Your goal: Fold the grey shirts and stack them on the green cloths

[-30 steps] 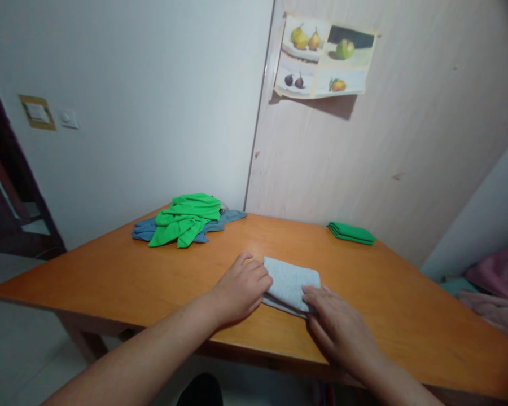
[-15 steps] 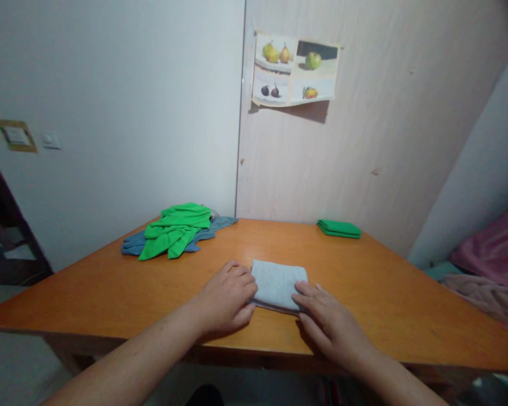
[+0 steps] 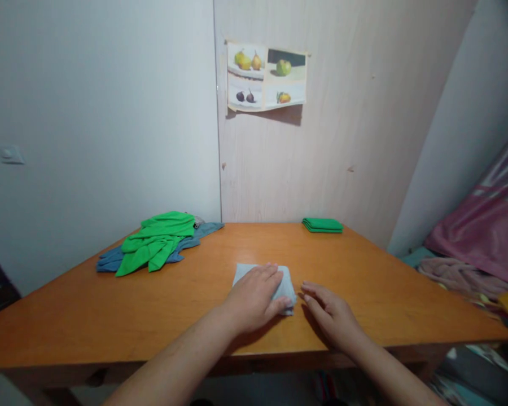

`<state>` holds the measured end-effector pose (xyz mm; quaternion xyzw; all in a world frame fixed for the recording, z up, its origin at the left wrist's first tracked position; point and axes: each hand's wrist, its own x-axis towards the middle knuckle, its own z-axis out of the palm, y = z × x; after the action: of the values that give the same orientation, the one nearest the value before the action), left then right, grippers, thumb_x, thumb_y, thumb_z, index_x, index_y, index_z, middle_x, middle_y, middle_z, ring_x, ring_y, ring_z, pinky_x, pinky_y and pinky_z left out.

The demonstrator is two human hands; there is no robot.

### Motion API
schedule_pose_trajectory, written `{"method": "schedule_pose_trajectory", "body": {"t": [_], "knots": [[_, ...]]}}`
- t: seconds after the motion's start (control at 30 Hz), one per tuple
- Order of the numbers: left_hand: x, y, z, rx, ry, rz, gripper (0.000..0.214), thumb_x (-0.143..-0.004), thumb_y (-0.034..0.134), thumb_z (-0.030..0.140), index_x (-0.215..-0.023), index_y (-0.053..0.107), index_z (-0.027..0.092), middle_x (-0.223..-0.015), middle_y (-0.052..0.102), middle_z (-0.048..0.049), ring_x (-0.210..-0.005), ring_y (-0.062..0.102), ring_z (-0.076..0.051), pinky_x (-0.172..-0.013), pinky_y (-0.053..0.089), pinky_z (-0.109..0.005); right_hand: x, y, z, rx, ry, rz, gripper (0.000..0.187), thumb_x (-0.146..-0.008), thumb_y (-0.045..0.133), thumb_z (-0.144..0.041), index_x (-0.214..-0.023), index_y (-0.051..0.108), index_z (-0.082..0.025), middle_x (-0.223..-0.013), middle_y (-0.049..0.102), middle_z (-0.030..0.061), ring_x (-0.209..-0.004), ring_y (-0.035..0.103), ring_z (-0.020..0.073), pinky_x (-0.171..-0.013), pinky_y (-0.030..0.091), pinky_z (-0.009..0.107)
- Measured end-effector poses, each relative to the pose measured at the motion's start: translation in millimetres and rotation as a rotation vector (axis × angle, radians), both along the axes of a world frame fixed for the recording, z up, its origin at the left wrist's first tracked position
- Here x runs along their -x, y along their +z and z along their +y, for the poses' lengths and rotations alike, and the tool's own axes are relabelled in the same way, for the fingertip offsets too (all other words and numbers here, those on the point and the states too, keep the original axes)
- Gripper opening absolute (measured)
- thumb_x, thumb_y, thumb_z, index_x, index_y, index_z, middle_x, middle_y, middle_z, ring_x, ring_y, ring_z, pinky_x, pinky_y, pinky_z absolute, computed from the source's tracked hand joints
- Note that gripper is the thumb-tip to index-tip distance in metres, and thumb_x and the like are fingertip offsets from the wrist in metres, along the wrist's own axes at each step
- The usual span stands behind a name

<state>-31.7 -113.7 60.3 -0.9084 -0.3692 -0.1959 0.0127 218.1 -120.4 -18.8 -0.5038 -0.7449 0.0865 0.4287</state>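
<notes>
Pale grey, soft-looking cloth (image 3: 286, 281), folded into a small flat rectangle, lay near the front edge of an orange-brown wooden bench (image 3: 186, 316). The person's left hand (image 3: 256, 296) rested palm down across its middle, laid flat rather than clamped. The right hand (image 3: 332, 311) was apart from the left, just beside the cloth's right edge, loosely curved with nothing visible in it; whether it touched the bench could not be told. Folding of this piece looked nearly or fully done: its layers were stacked, though the near right corner sat slightly uneven, and much of the top was hidden under the hand. Farther out, at the back right, a deep green cloth (image 3: 323, 225), folded into a neat, thick rectangle, seemed finished. At the back left, a bright green crumpled cloth (image 3: 158, 239) lay over a rumpled blue cloth (image 3: 110, 261), both apparently not yet folded.
</notes>
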Motion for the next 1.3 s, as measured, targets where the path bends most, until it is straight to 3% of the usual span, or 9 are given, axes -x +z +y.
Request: {"method": "schedule_pose_trajectory", "body": {"t": [0.07, 0.17, 0.33, 0.53, 0.7, 0.87, 1.1, 1.3], "knots": [[0.0, -5.4, -1.0, 0.052, -0.026, 0.025, 0.065, -0.093, 0.054, 0.055, -0.144, 0.047, 0.017, -0.154, 0.041, -0.0161, -0.143, 0.038, -0.031, -0.118, 0.030, -0.050, 1.5, -0.5, 0.5, 0.020, -0.005, -0.004, 0.034, -0.095, 0.050, -0.037, -0.115, 0.070, -0.020, -0.122, 0.070, 0.0113, -0.114, 0.066, 0.0249, -0.102, 0.051, 0.046], [5.1, -14.7, 0.0, 0.089, -0.018, 0.032, 0.065, -0.089, 0.061, 0.041, -0.148, 0.043, 0.019, -0.156, 0.038, -0.0142, -0.145, 0.034, -0.029, -0.119, 0.029, -0.050, 5.1, 4.8, -2.2, 0.019, 0.018, -0.012, 0.026, -0.093, 0.050, -0.032, -0.106, 0.070, -0.021, -0.117, 0.071, 0.0098, -0.111, 0.065, 0.0246, -0.099, 0.052, 0.044], [9.0, -23.3, 5.5, 0.101, 0.004, 0.006, 0.054, -0.095, 0.050, 0.029, -0.148, 0.045, 0.022, -0.156, 0.039, -0.0106, -0.144, 0.036, -0.025, -0.120, 0.029, -0.048, 12.6, 26.1, -16.8, -0.040, 0.200, -0.118, 0.017, -0.092, 0.050, -0.021, -0.082, 0.064, -0.022, -0.089, 0.067, 0.0038, -0.088, 0.062, 0.0196, -0.082, 0.051, 0.036], [11.6, -21.0, 8.9, 0.104, -0.012, -0.015, 0.049, -0.099, 0.045, 0.030, -0.148, 0.045, 0.024, -0.156, 0.041, -0.0080, -0.145, 0.036, -0.022, -0.120, 0.028, -0.047, 20.4, 37.9, -28.1, -0.048, 0.269, -0.333, 0.030, -0.089, 0.058, -0.023, -0.117, 0.067, -0.029, -0.098, 0.061, 0.0043, -0.091, 0.056, 0.0207, -0.081, 0.046, 0.036], [17.6, -15.0, 9.4, 0.071, -0.031, 0.021, 0.052, -0.098, 0.045, 0.028, -0.149, 0.042, 0.023, -0.156, 0.040, -0.0090, -0.144, 0.037, -0.022, -0.120, 0.030, -0.046, 22.8, 34.4, -23.2, -0.013, 0.238, -0.369, 0.027, -0.090, 0.059, -0.026, -0.114, 0.070, -0.031, -0.093, 0.060, 0.0037, -0.091, 0.054, 0.0212, -0.081, 0.044, 0.035], [19.1, -22.3, 2.0, 0.012, -0.012, 0.155, 0.058, -0.095, 0.048, 0.022, -0.151, 0.037, 0.022, -0.160, 0.033, -0.0089, -0.147, 0.030, -0.023, -0.122, 0.026, -0.047, 23.9, 34.5, -22.5, -0.016, 0.221, -0.360, 0.020, -0.090, 0.057, -0.024, -0.101, 0.072, -0.028, -0.088, 0.060, 0.0034, -0.088, 0.054, 0.0203, -0.079, 0.044, 0.034], [12.8, -25.9, -5.2, -0.011, 0.031, 0.229, 0.061, -0.098, 0.049, 0.038, -0.155, 0.030, 0.025, -0.162, 0.028, -0.0086, -0.149, 0.025, -0.025, -0.121, 0.024, -0.050, 20.2, 28.0, -18.6, -0.022, 0.240, -0.231, 0.019, -0.090, 0.054, -0.020, -0.098, 0.070, -0.026, -0.086, 0.063, 0.0027, -0.086, 0.056, 0.0199, -0.077, 0.044, 0.034], [9.6, -19.0, -11.6, 0.048, 0.038, 0.213, 0.074, -0.093, 0.055, 0.051, -0.156, 0.027, 0.024, -0.162, 0.024, -0.0105, -0.150, 0.023, -0.028, -0.122, 0.021, -0.051, 17.4, 25.5, -13.4, 0.048, 0.135, -0.063, 0.019, -0.094, 0.050, -0.028, -0.085, 0.065, -0.022, -0.084, 0.066, 0.0031, -0.083, 0.059, 0.0200, -0.075, 0.046, 0.034]]}}
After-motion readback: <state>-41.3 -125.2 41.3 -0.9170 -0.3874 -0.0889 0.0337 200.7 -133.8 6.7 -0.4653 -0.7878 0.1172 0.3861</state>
